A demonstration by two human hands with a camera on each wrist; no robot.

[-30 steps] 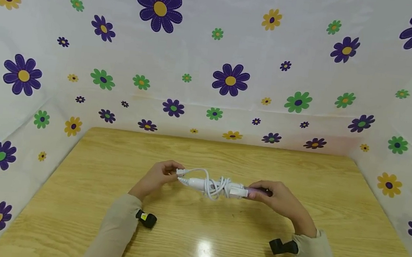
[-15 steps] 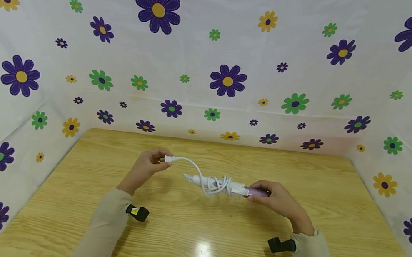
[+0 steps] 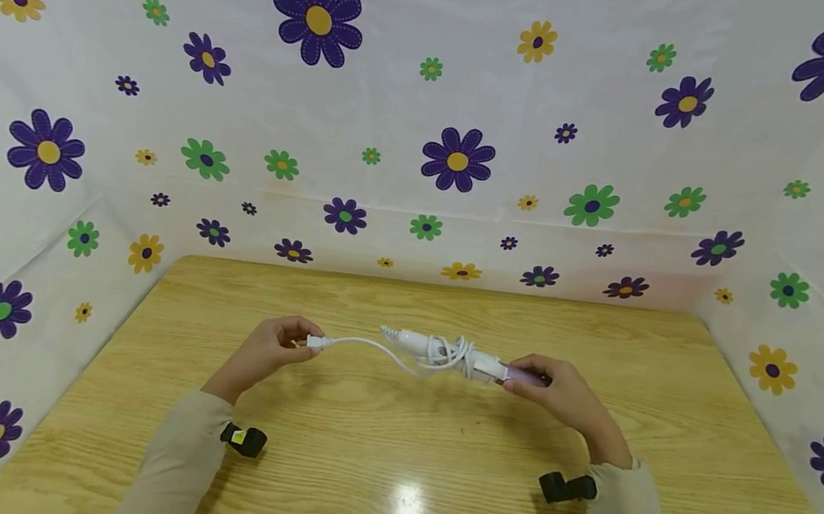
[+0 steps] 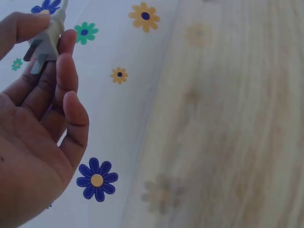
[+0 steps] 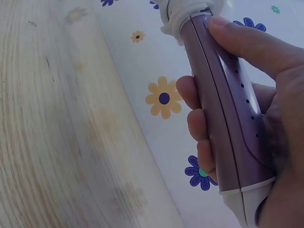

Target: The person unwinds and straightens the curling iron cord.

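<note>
Between both hands stretches a hair straightener with a mauve barrel and a white handle. White cord is wound in loops around the handle. My right hand grips the mauve barrel; the right wrist view shows fingers wrapped behind it and the thumb along the barrel. At the left, my left hand pinches the white two-prong plug between thumb and fingers. Its metal prongs point toward the palm in the left wrist view. A loose length of cord runs from the plug to the loops.
A wood-grain table lies beneath the hands. White flower-printed cloth stands along its back and both sides. A black wrist camera is strapped at the left sleeve, and another black camera at the right.
My left hand has moved left with the plug, drawing out a longer loose length of cord. The straightener's handle end has tilted up and away, while the right hand stays nearly in place.
</note>
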